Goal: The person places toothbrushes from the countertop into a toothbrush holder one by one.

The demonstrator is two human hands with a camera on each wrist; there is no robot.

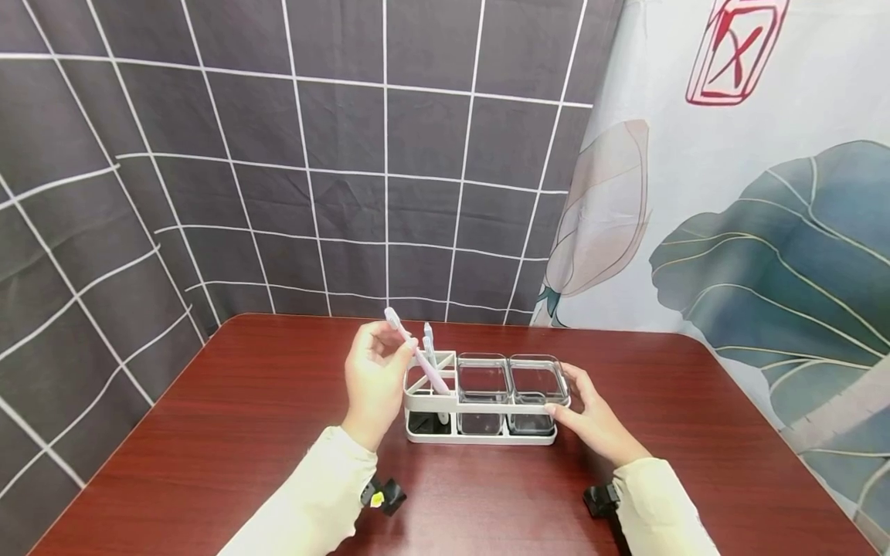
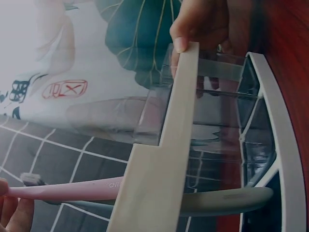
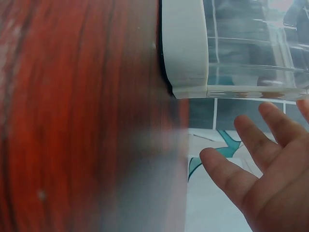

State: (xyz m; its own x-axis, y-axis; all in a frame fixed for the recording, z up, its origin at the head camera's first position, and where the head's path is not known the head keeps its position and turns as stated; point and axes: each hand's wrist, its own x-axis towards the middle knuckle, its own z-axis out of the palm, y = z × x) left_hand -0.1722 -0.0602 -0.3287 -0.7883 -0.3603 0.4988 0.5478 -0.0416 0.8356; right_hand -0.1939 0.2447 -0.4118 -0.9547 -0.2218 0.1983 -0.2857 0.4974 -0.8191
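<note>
A white toothbrush holder (image 1: 480,439) stands on the table, with slots at its left end and two clear cups (image 1: 483,380) in its middle and right. My left hand (image 1: 371,380) pinches a pink toothbrush (image 1: 433,374) by its upper part. The brush leans, its lower end at the slots; in the left wrist view its pink handle (image 2: 82,188) meets the holder's upper frame (image 2: 166,159). Bluish-grey toothbrushes (image 1: 428,340) stand in the slots behind it. With the thumb on the front rim, my right hand (image 1: 591,417) grips the holder's right end; several of its fingers (image 3: 224,169) are spread below the cup.
The reddish-brown wooden table (image 1: 278,401) reaches back to a dark grid-patterned cloth (image 1: 341,201). To the right hangs a pale cloth (image 1: 695,170) with leaf prints. A black wrist device (image 1: 601,500) sits by the right sleeve, another (image 1: 392,496) by the left.
</note>
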